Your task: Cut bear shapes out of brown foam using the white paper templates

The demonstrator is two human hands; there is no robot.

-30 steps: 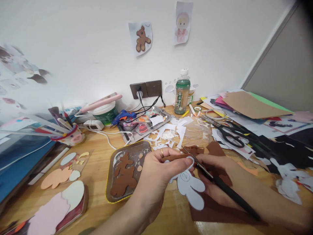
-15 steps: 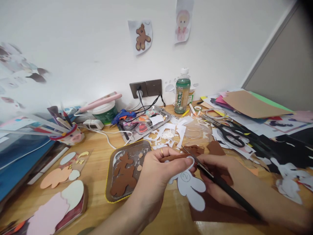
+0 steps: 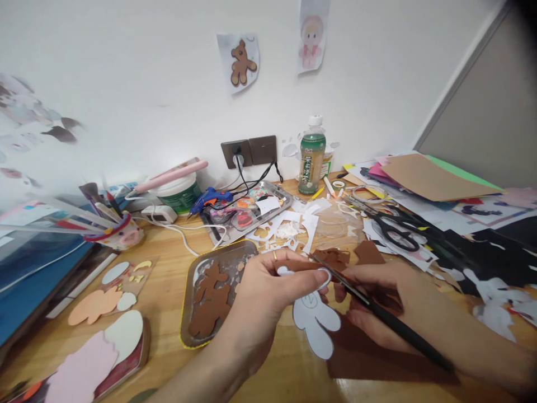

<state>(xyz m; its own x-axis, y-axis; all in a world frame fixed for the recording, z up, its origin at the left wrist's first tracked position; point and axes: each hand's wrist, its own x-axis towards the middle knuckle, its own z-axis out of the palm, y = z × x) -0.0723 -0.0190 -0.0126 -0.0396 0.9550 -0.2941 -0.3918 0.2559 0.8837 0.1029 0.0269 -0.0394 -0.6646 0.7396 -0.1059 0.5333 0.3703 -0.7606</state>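
Note:
My left hand (image 3: 274,285) is closed, pinching a white lobed paper cutout (image 3: 316,324) and a brown foam-like piece (image 3: 300,265) between thumb and fingers. A circled number is drawn on the cutout, and its long lobes hang below the thumb. My right hand (image 3: 386,302) is closed around slim black-handled scissors (image 3: 394,324), seen edge-on. Their metal tips lie at the brown piece's edge, close to my left thumb. The loops cannot be made out. Below my right hand a brown sheet (image 3: 369,358) lies on the table.
Left of my hands, a yellow-rimmed tray (image 3: 183,319) holds brown bear-shaped cutouts. White paper scraps (image 3: 310,226), a bottle (image 3: 311,157), a blue glue gun (image 3: 213,196) and another pair of black scissors (image 3: 394,229) stand or lie behind. Coloured sheets (image 3: 440,176) are stacked at right.
The white cutout has turned, its lobes swinging left and its number becoming less readable. More of its upper left lobe shows. Both hands keep their grip and have barely moved.

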